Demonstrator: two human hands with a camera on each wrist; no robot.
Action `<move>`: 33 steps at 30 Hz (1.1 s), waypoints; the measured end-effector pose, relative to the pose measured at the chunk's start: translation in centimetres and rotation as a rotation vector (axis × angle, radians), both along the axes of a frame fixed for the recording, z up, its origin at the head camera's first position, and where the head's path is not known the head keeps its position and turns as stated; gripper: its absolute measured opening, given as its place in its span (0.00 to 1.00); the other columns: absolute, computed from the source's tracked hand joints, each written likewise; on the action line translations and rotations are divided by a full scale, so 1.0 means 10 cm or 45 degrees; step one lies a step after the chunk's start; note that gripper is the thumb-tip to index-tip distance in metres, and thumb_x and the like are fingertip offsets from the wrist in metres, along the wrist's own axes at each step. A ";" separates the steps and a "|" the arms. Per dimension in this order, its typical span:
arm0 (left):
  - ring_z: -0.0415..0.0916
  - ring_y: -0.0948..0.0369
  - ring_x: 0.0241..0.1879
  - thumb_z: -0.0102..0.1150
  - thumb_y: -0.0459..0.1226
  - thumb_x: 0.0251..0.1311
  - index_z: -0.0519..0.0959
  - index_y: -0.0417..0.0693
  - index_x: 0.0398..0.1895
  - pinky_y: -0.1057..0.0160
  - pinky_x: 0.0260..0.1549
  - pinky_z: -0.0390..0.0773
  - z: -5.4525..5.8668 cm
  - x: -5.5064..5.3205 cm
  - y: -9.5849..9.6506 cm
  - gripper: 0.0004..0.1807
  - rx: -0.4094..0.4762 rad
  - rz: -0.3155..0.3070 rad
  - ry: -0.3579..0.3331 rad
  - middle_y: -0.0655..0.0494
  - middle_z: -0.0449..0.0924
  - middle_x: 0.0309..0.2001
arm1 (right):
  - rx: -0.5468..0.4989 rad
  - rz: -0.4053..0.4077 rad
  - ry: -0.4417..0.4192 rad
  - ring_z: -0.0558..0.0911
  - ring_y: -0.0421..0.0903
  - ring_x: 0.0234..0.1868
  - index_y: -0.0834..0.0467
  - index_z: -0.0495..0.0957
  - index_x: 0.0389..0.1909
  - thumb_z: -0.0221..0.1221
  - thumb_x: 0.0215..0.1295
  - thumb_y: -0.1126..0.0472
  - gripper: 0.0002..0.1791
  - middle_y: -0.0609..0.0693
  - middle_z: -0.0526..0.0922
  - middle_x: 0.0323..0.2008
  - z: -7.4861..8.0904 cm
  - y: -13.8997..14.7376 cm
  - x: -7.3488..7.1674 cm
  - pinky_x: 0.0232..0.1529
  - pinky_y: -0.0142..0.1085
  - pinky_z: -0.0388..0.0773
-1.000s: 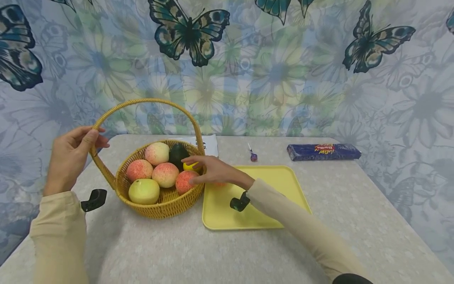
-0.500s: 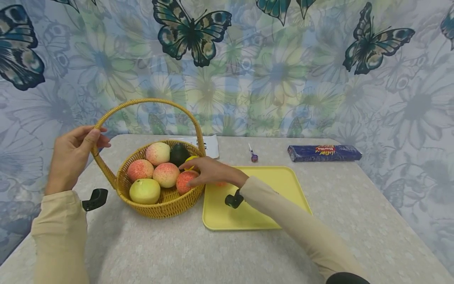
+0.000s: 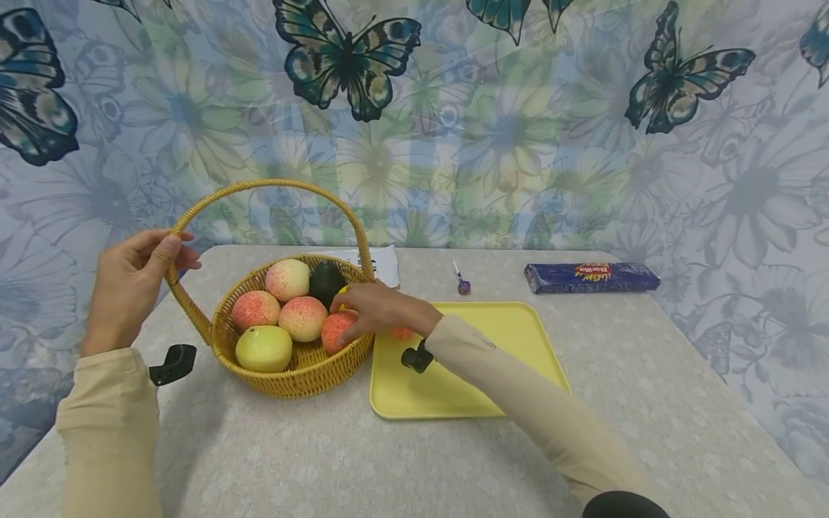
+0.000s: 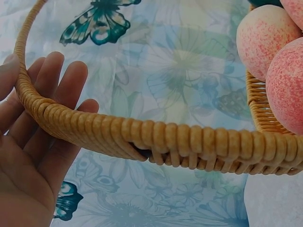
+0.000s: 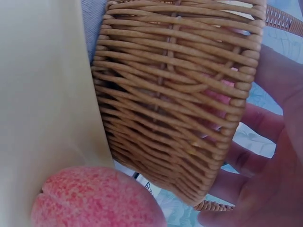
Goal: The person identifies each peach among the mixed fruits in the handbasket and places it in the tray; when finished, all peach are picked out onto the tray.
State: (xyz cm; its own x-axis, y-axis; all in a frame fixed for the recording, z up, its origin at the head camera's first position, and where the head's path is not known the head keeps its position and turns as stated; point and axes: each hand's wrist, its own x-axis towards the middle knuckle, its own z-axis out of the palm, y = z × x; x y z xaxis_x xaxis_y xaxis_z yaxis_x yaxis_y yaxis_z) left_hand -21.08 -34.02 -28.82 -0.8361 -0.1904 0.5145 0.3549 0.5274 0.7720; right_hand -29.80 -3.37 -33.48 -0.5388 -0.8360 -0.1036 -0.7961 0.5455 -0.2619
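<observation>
A wicker basket with a tall hooped handle stands at the left, full of fruit. My left hand pinches the handle's left side between thumb and fingers; in the left wrist view its fingers lie behind the handle. My right hand reaches over the basket's right rim, thumb and fingers curled round a red peach. Beside that peach are other peaches, a dark green avocado, a yellow-green fruit and a mostly hidden yellow fruit.
Right of the basket lies a yellow tray, with one peach at its left part, mostly behind my right hand in the head view. Farther back are a lollipop, a blue Barilla box and a white printed paper.
My right hand has moved left and slightly down over the basket rim, its fingers curling round the red peach. The left hand and the basket stay in place.
</observation>
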 end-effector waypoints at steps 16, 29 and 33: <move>0.79 0.73 0.33 0.50 0.42 0.70 0.77 0.40 0.51 0.80 0.38 0.71 0.04 -0.08 -0.03 0.16 0.006 -0.008 -0.015 0.71 0.81 0.30 | 0.090 -0.117 0.008 0.71 0.43 0.57 0.48 0.72 0.63 0.63 0.59 0.41 0.32 0.48 0.71 0.57 0.01 -0.11 0.00 0.54 0.38 0.70; 0.79 0.73 0.33 0.50 0.41 0.70 0.76 0.37 0.52 0.80 0.38 0.71 0.01 -0.05 -0.03 0.17 0.015 -0.018 -0.007 0.70 0.81 0.30 | 0.011 -0.093 0.010 0.73 0.43 0.55 0.50 0.72 0.62 0.64 0.59 0.42 0.32 0.48 0.72 0.58 -0.02 -0.06 0.02 0.55 0.37 0.70; 0.79 0.73 0.33 0.50 0.41 0.70 0.76 0.36 0.52 0.80 0.39 0.71 -0.01 -0.04 -0.02 0.18 0.008 -0.013 -0.003 0.70 0.81 0.30 | -0.023 -0.075 -0.024 0.72 0.44 0.56 0.51 0.71 0.62 0.63 0.60 0.44 0.31 0.49 0.73 0.57 -0.02 -0.03 0.03 0.54 0.36 0.71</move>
